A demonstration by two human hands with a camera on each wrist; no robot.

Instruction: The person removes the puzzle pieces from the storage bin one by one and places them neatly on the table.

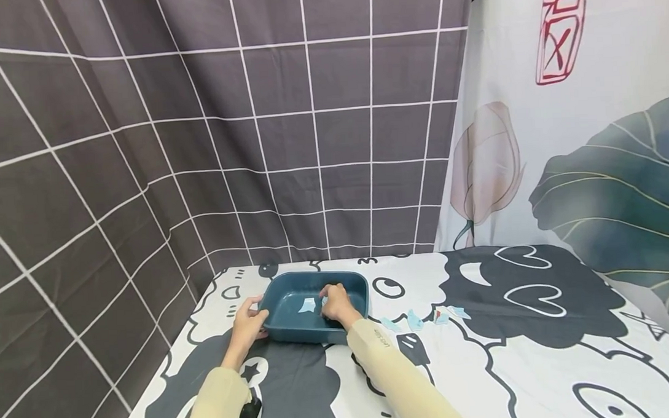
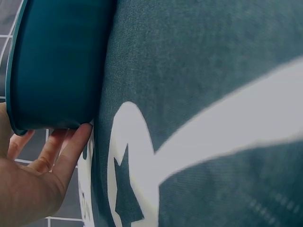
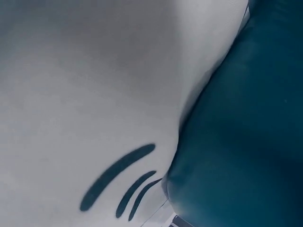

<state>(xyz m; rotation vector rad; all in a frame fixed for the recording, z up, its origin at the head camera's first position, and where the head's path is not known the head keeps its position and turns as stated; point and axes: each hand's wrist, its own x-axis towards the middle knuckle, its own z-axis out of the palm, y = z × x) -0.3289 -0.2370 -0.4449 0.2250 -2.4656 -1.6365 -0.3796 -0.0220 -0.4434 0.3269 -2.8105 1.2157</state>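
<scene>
A dark teal rectangular plastic tub (image 1: 294,335) stands on the patterned cloth in the head view. My left hand (image 1: 247,323) grips its left end, thumb at the rim. In the left wrist view, the fingers (image 2: 71,149) lie against the outside of the tub wall (image 2: 57,66). Down inside the tub is my right hand (image 1: 336,304), its fingers curled at a small pale blue piece (image 1: 323,301) that they mostly hide. Another pale blue and white piece (image 1: 307,304) lies on the tub floor to its left. The right wrist view shows only tub wall (image 3: 236,142) and cloth, no fingers.
Right of the tub, several flat pale blue pieces (image 1: 414,320) lie in a row on the cloth, one with a red patch (image 1: 439,316). A dark grid curtain (image 1: 337,141) hangs behind and to the left. A floral curtain (image 1: 499,166) hangs at the right.
</scene>
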